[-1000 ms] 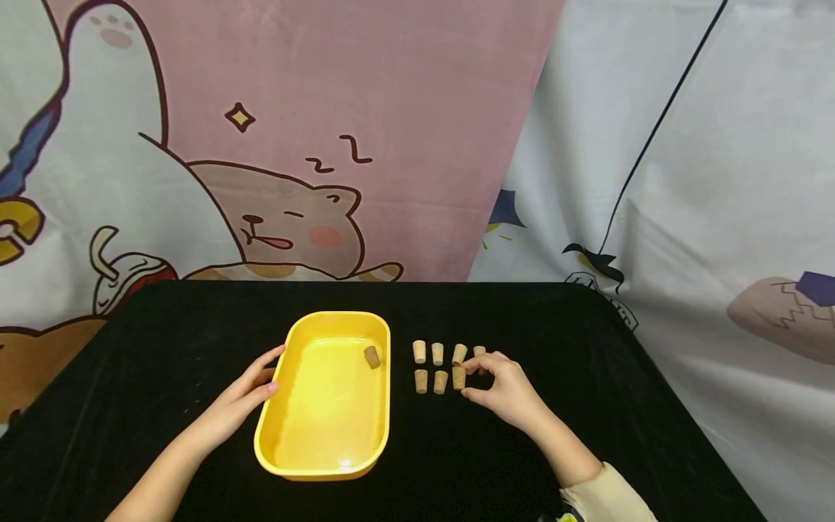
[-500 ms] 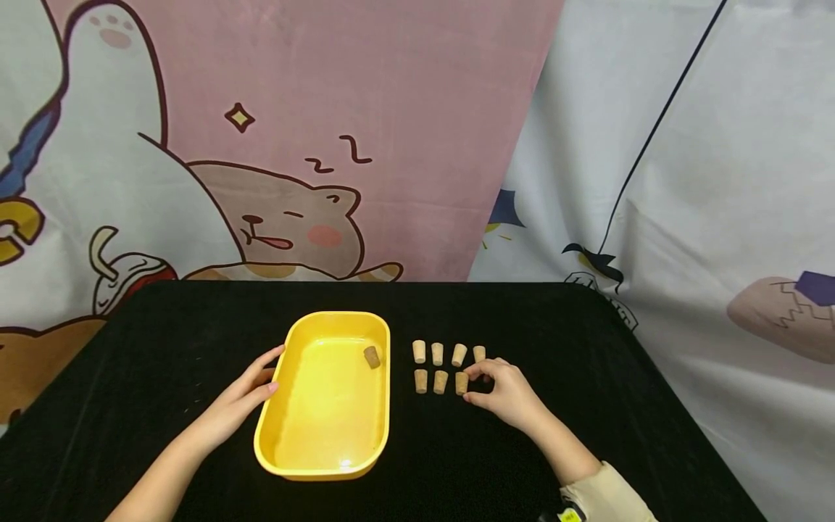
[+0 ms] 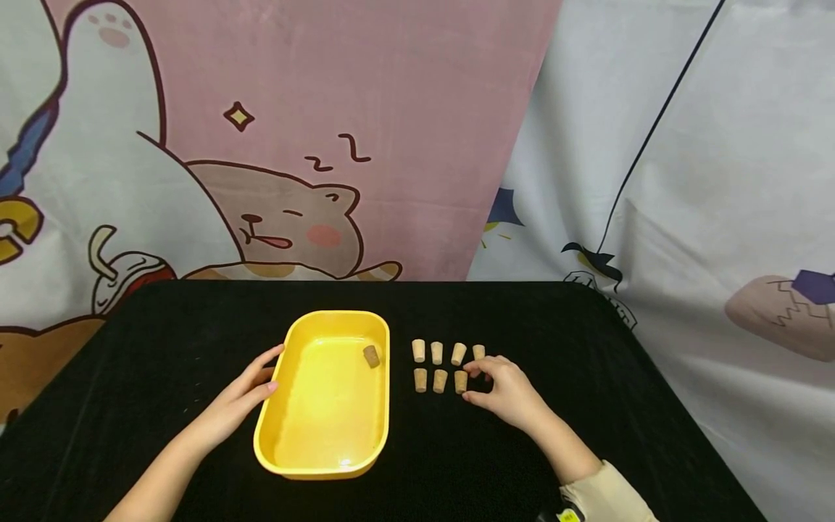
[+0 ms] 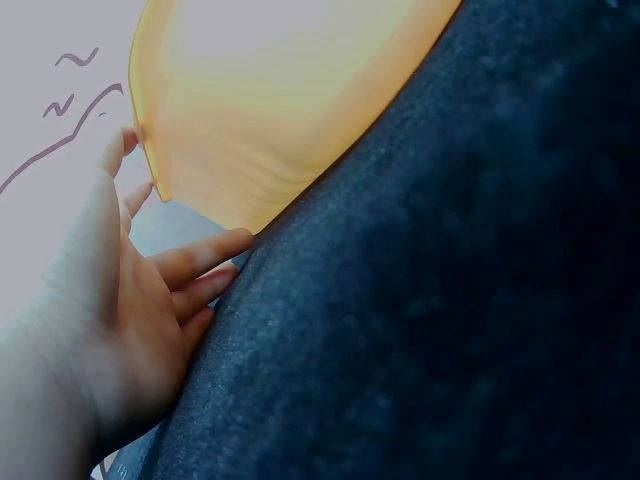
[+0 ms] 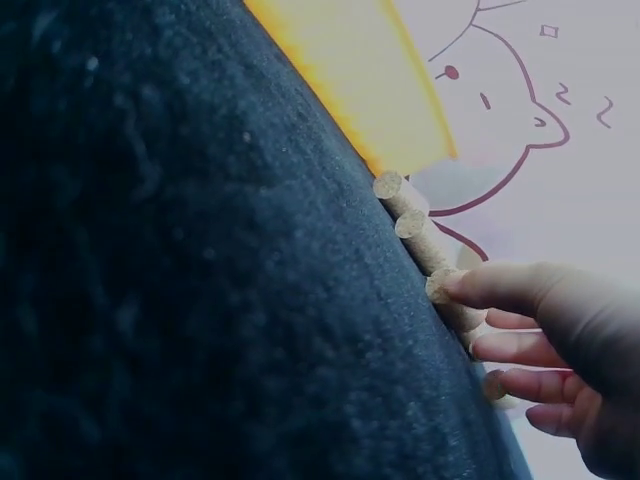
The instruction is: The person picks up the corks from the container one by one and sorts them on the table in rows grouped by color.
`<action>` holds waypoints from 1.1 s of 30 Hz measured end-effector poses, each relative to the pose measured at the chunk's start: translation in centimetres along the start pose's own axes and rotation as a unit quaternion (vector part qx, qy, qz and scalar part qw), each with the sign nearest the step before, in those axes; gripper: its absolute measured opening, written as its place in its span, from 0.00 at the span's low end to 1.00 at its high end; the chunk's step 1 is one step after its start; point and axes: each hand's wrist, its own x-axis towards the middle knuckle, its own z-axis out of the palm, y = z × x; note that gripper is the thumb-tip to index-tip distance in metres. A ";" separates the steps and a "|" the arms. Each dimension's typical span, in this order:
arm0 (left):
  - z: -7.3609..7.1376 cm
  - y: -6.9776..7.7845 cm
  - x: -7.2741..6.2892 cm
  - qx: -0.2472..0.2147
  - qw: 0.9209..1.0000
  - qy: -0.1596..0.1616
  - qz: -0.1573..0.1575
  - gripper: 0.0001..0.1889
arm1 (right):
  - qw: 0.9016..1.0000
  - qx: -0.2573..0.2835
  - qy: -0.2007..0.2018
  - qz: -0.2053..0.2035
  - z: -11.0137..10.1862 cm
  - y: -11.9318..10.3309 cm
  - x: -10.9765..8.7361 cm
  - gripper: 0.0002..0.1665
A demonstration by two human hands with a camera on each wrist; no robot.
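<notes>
My left hand (image 3: 238, 399) rests against the left side of a yellow plastic tray (image 3: 267, 442), its fingers extended along the outer wall. One brown cork stopper (image 3: 371, 357) lies inside the tray, near the right wall. On the black cloth right of the tray, tapered cork stoppers stand in two rows. The back row has a pale cork (image 3: 418, 351) at its left end. At the right end of the front row, the thumb and forefinger of my right hand (image 3: 505, 391) pinch a cork (image 3: 460, 382). In the right wrist view, the thumb touches this cork's end (image 5: 438, 287).
A black cloth (image 3: 522, 471) covers the table. Behind it hangs a pink and white curtain (image 3: 424, 145) with cartoon animals. The rearmost right cork (image 3: 479, 352) stands close behind the right hand's fingers.
The cork at the right hand's fingers has shifted slightly right and toward me, into line with its row. The right hand moved a little with it. The left hand and tray stayed put.
</notes>
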 end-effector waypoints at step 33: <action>0.0 0.2 0.1 0.000 1.000 -0.002 -0.031 0.30 | 0.983 -0.062 0.011 -0.173 0.1 -11.5 6.6 0.25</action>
